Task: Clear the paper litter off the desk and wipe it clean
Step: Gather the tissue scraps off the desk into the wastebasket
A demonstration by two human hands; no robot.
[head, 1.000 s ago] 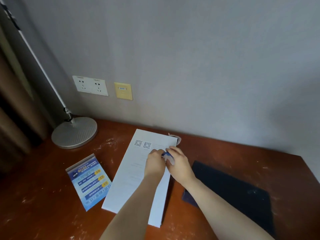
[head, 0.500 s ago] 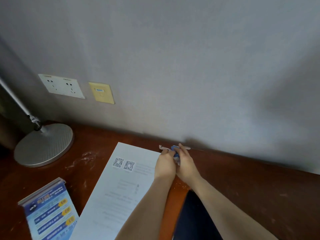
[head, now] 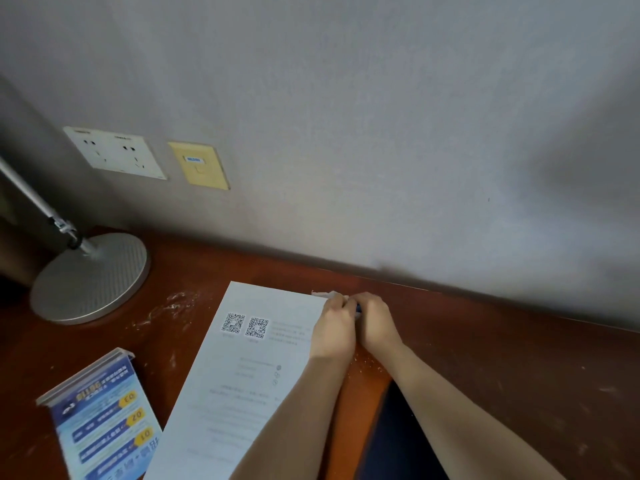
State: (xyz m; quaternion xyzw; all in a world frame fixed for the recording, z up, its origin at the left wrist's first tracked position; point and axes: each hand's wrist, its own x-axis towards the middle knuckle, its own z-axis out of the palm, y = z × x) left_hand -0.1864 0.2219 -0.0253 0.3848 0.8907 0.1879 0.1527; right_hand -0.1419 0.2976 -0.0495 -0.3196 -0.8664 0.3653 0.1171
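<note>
Both hands, left hand [head: 333, 329] and right hand [head: 375, 322], had slid to the sheet's [head: 242, 368] far corner, fingers curled, pinching a paper scrap [head: 323, 294] off the tabletop [head: 485, 358], so litter pickup's underway.

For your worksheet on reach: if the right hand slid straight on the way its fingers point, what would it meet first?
Probably the paper scrap pinched at its fingertips, then the wall behind the desk; the right hand points up-left, depth unclear.
</note>
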